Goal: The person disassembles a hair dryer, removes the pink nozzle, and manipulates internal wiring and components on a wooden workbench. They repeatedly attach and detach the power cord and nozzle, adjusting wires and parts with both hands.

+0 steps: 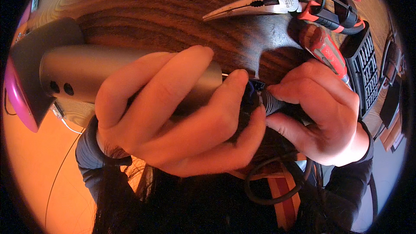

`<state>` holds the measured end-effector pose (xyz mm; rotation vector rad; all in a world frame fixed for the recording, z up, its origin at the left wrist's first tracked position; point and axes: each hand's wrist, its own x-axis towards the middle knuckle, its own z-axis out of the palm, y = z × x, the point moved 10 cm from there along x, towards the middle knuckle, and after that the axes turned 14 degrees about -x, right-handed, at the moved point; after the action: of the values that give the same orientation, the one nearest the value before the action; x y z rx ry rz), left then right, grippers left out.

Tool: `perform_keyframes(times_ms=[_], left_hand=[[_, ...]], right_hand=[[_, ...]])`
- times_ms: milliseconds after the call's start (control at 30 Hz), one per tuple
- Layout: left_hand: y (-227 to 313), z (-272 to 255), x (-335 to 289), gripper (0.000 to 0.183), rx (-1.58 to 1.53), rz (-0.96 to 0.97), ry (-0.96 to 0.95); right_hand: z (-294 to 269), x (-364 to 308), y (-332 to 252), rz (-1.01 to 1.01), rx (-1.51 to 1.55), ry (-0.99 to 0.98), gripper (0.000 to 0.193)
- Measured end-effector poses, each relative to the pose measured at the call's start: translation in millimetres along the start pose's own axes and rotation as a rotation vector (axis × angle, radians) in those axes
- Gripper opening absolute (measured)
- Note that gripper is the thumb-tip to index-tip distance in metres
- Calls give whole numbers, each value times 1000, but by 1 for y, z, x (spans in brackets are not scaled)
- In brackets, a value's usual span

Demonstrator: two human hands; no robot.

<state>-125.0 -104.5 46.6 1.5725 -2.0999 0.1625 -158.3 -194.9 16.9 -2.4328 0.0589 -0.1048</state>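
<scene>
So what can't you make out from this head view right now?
- Joint between grey cylindrical tool and ribbed cable end: covered by left hand and right hand.
- Black cable: far end runs off the lower edge.
- Red-handled screwdriver: tip behind the right hand.

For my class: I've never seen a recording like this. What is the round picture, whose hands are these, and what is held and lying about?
It is one view from a fisheye camera worn on a person's head, looking down, so edges bend. No robot: two bare hands. The left hand wraps a grey metal cylinder, some kind of handheld tool. The right hand pinches the ribbed black cable end at its tip. On the dark wooden table lie long-nose pliers with red-and-black handles and a red screwdriver.
</scene>
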Motion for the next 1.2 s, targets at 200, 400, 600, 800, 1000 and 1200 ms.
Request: perform_keyframes(times_ms=[200,400,600,800,1000,1200], left_hand=[[6,2,1,24,-99,-37,-34],[16,3,0,23,-171,-41,45],[10,1,-4,21,-148,-35,-21],[4,6,5,30,-231,-73,-92],[-11,-7,-27,42,33,-84,-216],[-69,-110,-57,91,200,-394,188]], right_hand=[[14,-1,-8,-30,65,-119,30],[20,-4,-9,-29,50,-154,23],[24,-2,-14,45,13,-133,18],[12,-1,-1,119,-27,-131,29],[36,9,-10,132,-33,-117,28],[37,13,-12,53,-18,-98,28]])
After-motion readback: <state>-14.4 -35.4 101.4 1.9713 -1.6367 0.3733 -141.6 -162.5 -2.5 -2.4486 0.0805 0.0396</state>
